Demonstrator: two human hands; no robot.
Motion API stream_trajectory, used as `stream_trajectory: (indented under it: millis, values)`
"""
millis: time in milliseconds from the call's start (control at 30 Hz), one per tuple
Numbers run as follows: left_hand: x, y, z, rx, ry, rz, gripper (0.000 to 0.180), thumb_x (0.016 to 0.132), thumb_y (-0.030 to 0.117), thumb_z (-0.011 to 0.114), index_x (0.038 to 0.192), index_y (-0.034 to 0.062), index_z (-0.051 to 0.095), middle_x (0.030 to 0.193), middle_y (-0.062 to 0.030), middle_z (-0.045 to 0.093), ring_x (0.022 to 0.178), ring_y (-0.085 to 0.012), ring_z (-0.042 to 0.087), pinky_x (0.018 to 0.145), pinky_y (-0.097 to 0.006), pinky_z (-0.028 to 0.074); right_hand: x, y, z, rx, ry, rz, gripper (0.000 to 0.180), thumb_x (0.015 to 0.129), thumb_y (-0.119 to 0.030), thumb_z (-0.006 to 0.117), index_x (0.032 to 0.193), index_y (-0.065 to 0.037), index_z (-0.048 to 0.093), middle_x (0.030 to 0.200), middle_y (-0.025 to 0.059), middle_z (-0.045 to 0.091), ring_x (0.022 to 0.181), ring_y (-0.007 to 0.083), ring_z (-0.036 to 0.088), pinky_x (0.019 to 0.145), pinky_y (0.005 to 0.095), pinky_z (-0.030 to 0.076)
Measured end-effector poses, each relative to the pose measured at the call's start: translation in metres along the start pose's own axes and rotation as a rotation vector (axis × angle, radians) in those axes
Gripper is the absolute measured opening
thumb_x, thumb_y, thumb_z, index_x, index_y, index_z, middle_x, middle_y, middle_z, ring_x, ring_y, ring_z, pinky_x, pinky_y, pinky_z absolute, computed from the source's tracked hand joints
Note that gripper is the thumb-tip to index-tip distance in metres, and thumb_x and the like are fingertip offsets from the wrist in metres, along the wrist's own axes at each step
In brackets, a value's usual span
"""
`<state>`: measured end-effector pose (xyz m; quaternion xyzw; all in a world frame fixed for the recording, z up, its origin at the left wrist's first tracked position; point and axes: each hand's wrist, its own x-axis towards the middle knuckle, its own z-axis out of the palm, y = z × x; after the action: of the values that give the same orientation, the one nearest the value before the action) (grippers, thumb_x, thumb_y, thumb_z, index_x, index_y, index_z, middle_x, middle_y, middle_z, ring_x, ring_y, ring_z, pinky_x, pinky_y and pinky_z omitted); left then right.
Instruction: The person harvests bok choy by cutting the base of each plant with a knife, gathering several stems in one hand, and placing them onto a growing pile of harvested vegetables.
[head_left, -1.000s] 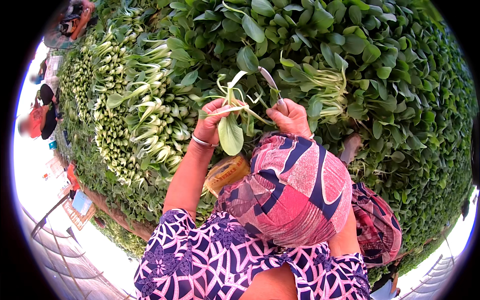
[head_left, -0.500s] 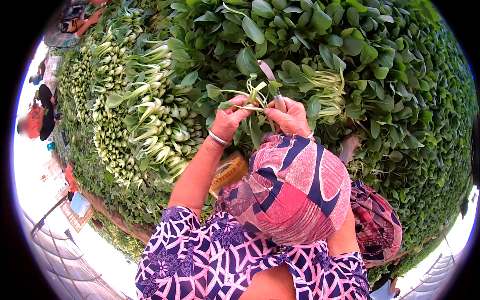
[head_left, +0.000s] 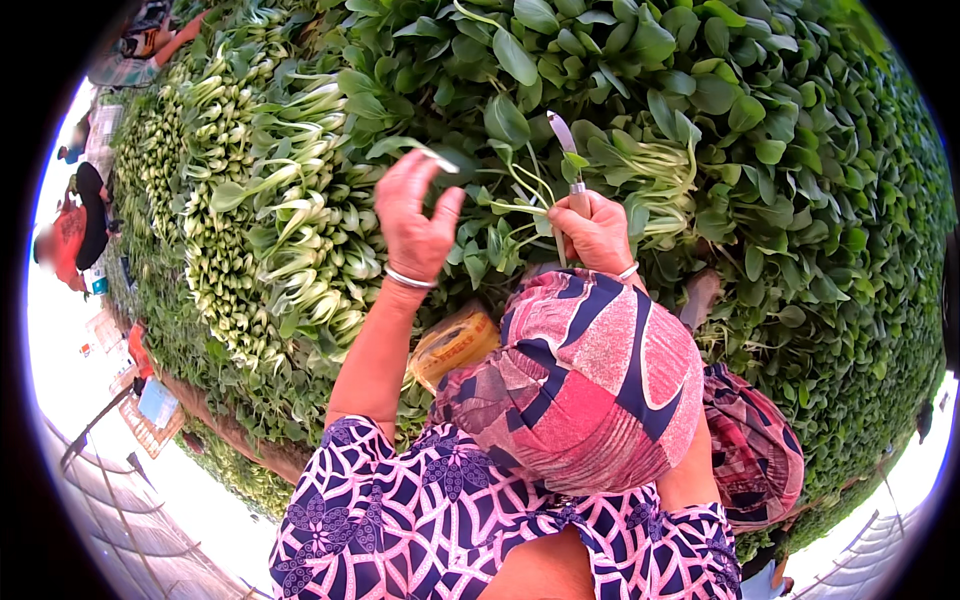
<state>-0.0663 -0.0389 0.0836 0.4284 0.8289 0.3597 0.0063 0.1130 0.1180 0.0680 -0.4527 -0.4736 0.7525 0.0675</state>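
Note:
My right hand (head_left: 594,232) is closed around the handle of a small knife (head_left: 562,135), blade pointing up and away. Thin green leaf stems (head_left: 528,185) are pinched at its thumb. To the left, my left hand (head_left: 414,222) is raised, thumb apart from the fingers. At its fingertips is a loose leaf with a pale stem (head_left: 432,155), slightly blurred; no firm grip on it shows. Both hands are over a dense bed of leafy greens (head_left: 690,80). Just right of the knife lies a bunch of cut greens with pale stalks (head_left: 655,180).
Rows of cut bok choy (head_left: 310,220) lie to the left, white stalk ends showing. A yellow package (head_left: 455,345) sits by pink and navy patterned cloth (head_left: 600,380). A brownish object (head_left: 700,298) pokes out at right. Other people, one in red (head_left: 68,240), are at the far left.
My hands have separated. The left moved left, away from the stems, and its fingers opened; a leaf with a pale stem is now at its fingertips. The right shifted slightly right with the knife.

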Motion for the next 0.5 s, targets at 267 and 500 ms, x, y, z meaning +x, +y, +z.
stream_trajectory:
  millis: [267, 500]
  values:
    - [-0.017, 0.021, 0.046, -0.256, -0.633, 0.046, 0.035, 0.077, 0.015, 0.075, 0.109, 0.0052, 0.064, 0.094, -0.0059, 0.069, 0.098, -0.0216, 0.063, 0.097, -0.038, 0.042, -0.001, 0.003, 0.006, -0.004, -0.123, 0.011, 0.006, 0.079, -0.007, 0.068, 0.082, -0.003, 0.065, 0.068, 0.0001, 0.061, 0.059, 0.007, 0.053, 0.051, 0.0253, 0.044]
    - [-0.054, 0.029, 0.059, -0.655, -0.873, -0.411, 0.013, 0.092, 0.015, 0.06, 0.095, 0.0023, 0.062, 0.075, -0.0059, 0.061, 0.068, -0.0144, 0.055, 0.064, -0.029, 0.047, 0.005, 0.05, 0.004, -0.609, 0.208, -0.336, 0.014, 0.077, -0.012, 0.065, 0.07, -0.005, 0.055, 0.069, 0.0167, 0.062, 0.062, 0.037, 0.061, 0.059, 0.0416, 0.05]
